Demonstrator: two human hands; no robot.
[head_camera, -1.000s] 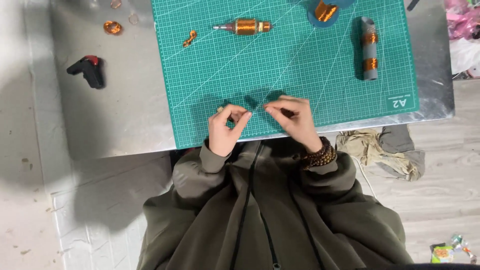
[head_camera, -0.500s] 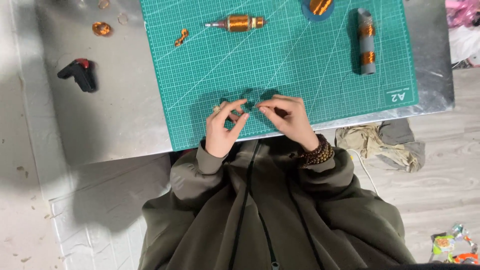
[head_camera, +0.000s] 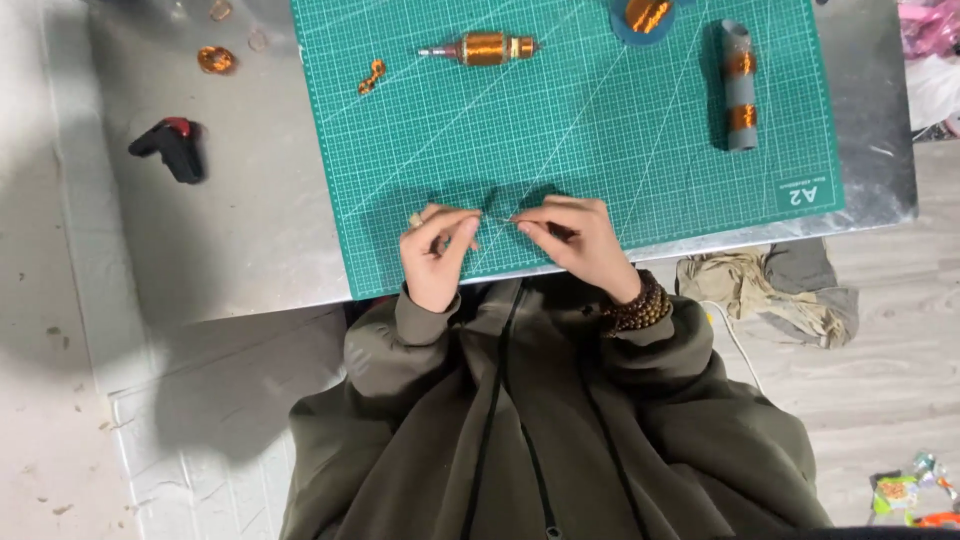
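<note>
Hands unmoved, left hand (head_camera: 432, 252), right hand (head_camera: 580, 240), thin wire (head_camera: 497, 217)

Teal-green rubber cutting mat (head_camera: 600, 130), ruled with a fine pale grid and long diagonals. Dull silver-grey metal tabletop (head_camera: 250, 240) beneath. Bright copper-orange winding on the small spindle-shaped motor rotor (head_camera: 483, 47). Grey cardboard-like tube (head_camera: 739, 85), banded twice in copper. Black handheld tool with a red patch (head_camera: 172, 148). Olive-green jacket sleeves (head_camera: 400, 340); brown beaded bracelet (head_camera: 637, 305).
</note>
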